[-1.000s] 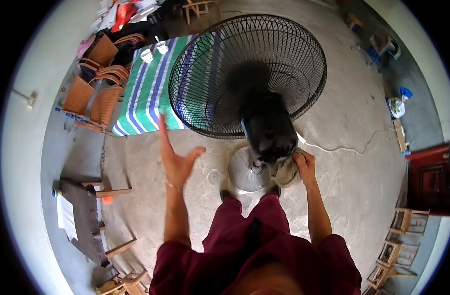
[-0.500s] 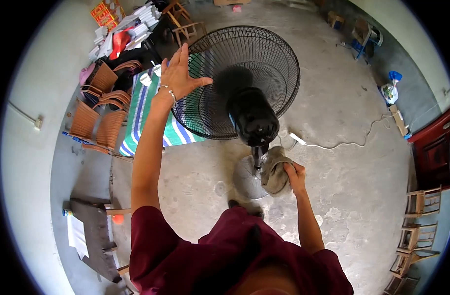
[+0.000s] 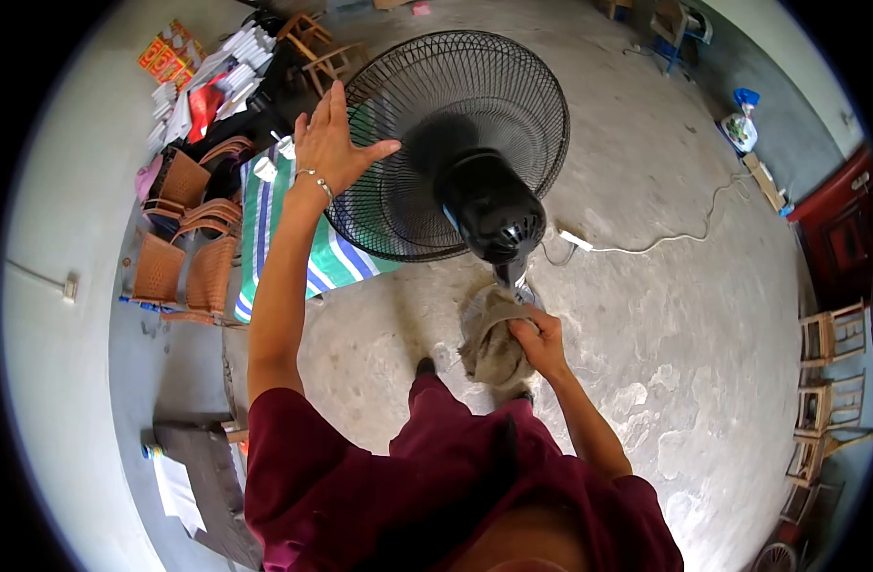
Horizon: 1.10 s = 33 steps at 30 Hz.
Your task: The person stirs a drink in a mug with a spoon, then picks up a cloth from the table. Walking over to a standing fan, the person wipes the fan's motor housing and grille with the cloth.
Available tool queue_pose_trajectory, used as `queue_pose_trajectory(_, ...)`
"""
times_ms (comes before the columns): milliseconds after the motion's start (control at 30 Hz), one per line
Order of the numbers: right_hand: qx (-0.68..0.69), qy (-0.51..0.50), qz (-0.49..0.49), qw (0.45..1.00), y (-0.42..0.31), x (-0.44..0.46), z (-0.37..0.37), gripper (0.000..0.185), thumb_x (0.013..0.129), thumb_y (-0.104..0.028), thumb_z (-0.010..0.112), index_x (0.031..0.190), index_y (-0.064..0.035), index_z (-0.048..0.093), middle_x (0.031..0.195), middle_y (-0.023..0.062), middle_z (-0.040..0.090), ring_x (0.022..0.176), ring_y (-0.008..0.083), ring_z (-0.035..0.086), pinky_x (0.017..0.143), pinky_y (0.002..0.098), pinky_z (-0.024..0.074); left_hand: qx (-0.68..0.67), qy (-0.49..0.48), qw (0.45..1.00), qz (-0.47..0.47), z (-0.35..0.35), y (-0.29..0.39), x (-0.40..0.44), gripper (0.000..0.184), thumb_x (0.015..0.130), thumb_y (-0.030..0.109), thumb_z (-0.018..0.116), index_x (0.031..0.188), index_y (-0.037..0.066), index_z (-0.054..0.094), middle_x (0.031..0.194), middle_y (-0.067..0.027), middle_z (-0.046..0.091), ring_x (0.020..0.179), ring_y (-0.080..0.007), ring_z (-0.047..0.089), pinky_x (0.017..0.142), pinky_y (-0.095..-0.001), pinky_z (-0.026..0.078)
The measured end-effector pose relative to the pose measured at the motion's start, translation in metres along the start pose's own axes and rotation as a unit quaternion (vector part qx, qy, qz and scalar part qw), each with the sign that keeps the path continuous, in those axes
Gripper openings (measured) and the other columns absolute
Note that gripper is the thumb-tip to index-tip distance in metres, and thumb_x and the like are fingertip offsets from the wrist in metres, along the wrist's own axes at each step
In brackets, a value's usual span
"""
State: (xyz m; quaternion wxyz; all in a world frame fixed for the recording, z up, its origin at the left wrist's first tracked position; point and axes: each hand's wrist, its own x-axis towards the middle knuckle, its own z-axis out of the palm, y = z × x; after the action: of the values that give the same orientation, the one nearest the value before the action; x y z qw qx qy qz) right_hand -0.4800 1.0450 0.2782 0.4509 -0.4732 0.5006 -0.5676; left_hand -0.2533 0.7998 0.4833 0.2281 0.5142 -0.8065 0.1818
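A black standing fan (image 3: pixel 494 210) is in front of me, its round wire cage (image 3: pixel 522 95) tilted and its motor housing towards me. At the cage's left rim is my left hand (image 3: pixel 334 153), fingers spread and thumb stretched across the wires; whether it presses on them I cannot tell. My right hand (image 3: pixel 541 343) grips a grey-brown cloth (image 3: pixel 494 348) below the motor housing, by the fan's pole. The cloth covers most of the round base, and part of the pole is hidden.
On the left, a table with a striped cloth (image 3: pixel 265 219) holds white cups, beside wicker chairs (image 3: pixel 208 272). A white power strip (image 3: pixel 576 240) and its cable (image 3: pixel 660 246) lie on the floor. Small wooden chairs (image 3: pixel 818 405) line the right wall.
My right hand has moved left with the cloth, from the pole's right side to in front of the base. My left hand stays at the cage rim. The view has shifted slightly.
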Motion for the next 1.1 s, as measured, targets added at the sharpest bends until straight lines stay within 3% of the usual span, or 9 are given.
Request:
queue_pose_trajectory(167,-0.075,0.115,-0.198,0.971,-0.043,0.040,0.072,0.014,0.082,-0.006,0.054,0.091,0.0015,0.061,0.075,0.0004,0.058,0.073,0.0074,0.049,0.065,0.0238,0.0419,-0.043,0.049,0.993,0.094,0.006,-0.019,0.000,0.106,0.065,0.061,0.067,0.137,-0.003,0.024,0.135,-0.0211,0.039,0.124,-0.0327,0.040,0.104,-0.0459,0.026)
queue_pose_trajectory(300,-0.023,0.272,-0.149,0.950,-0.044,0.052,0.126,0.018,0.081,-0.007,0.059,0.096,0.0033,0.061,0.081,0.0129,0.059,0.072,0.0200,0.057,0.069,0.0295,0.0452,-0.100,0.049,0.981,0.158,0.016,-0.038,0.002,0.100,0.068,0.056,0.067,0.138,-0.003,0.024,0.139,-0.0196,0.034,0.127,-0.0292,0.036,0.107,-0.0453,0.021)
queue_pose_trajectory(400,-0.181,0.257,-0.247,0.916,-0.042,0.050,0.163,0.023,0.080,-0.008,0.061,0.100,0.0029,0.061,0.082,0.0150,0.058,0.074,0.0256,0.059,0.069,0.0308,0.0460,-0.125,0.080,0.968,0.204,0.020,-0.047,0.004,0.099,0.069,0.054,0.068,0.137,-0.003,0.025,0.138,-0.0209,0.036,0.125,-0.0322,0.038,0.105,-0.0426,0.025)
queue_pose_trajectory(700,0.045,0.433,-0.101,0.895,-0.008,0.066,0.192,0.018,0.089,-0.016,0.053,0.091,0.0020,0.055,0.078,0.0048,0.059,0.074,0.0096,0.049,0.066,0.0255,0.0432,-0.120,0.080,0.959,0.245,0.016,-0.050,0.001,0.097,0.070,0.052,0.067,0.137,-0.004,0.024,0.139,-0.0209,0.033,0.128,-0.0313,0.034,0.104,-0.0504,0.024)
queue_pose_trajectory(767,0.044,0.431,-0.143,0.890,-0.008,0.082,0.205,0.024,0.092,-0.021,0.052,0.093,0.0030,0.056,0.075,-0.0028,0.054,0.069,0.0048,0.044,0.061,0.0207,0.0394,-0.159,0.074,0.954,0.243,0.017,-0.052,0.003,0.096,0.071,0.050,0.068,0.136,-0.005,0.025,0.138,-0.0230,0.033,0.127,-0.0334,0.034,0.104,-0.0465,0.026)
queue_pose_trajectory(933,-0.018,0.391,-0.157,0.907,0.011,0.100,0.253,0.035,0.089,-0.025,0.058,0.093,0.0090,0.052,0.072,0.0046,0.056,0.069,0.0120,0.049,0.059,0.0303,0.0435,-0.188,0.025,0.961,0.201,0.014,-0.050,0.000,0.095,0.071,0.045,0.071,0.138,-0.003,0.023,0.139,-0.0257,0.029,0.126,-0.0391,0.034,0.102,-0.0402,0.033)
queue_pose_trajectory(967,0.001,0.331,-0.120,0.936,0.015,0.093,0.262,0.039,0.085,-0.028,0.060,0.096,0.0090,0.057,0.091,0.0269,0.060,0.087,0.0326,0.061,0.078,0.0372,0.0467,-0.184,0.016,0.960,0.210,0.013,-0.051,-0.002,0.095,0.071,0.045,0.071,0.138,-0.003,0.023,0.139,-0.0257,0.029,0.126,-0.0391,0.034,0.102,-0.0402,0.033)
queue_pose_trajectory(1033,-0.083,0.172,-0.035,0.981,0.017,0.080,0.267,0.036,0.083,-0.025,0.061,0.097,0.0082,0.058,0.092,0.0254,0.061,0.086,0.0342,0.060,0.077,0.0398,0.0473,-0.182,0.028,0.963,0.194,0.012,-0.047,-0.003,0.095,0.071,0.042,0.072,0.137,-0.006,0.024,0.139,-0.0260,0.030,0.127,-0.0381,0.034,0.103,-0.0392,0.031)
queue_pose_trajectory(1100,-0.051,0.240,-0.109,0.963,0.022,0.076,0.271,0.033,0.084,-0.022,0.061,0.101,0.0065,0.058,0.093,0.0205,0.062,0.089,0.0267,0.059,0.079,0.0346,0.0466,-0.179,0.030,0.961,0.206,0.008,-0.046,-0.004,0.095,0.071,0.043,0.072,0.136,-0.007,0.024,0.139,-0.0260,0.031,0.126,-0.0385,0.035,0.102,-0.0393,0.032)
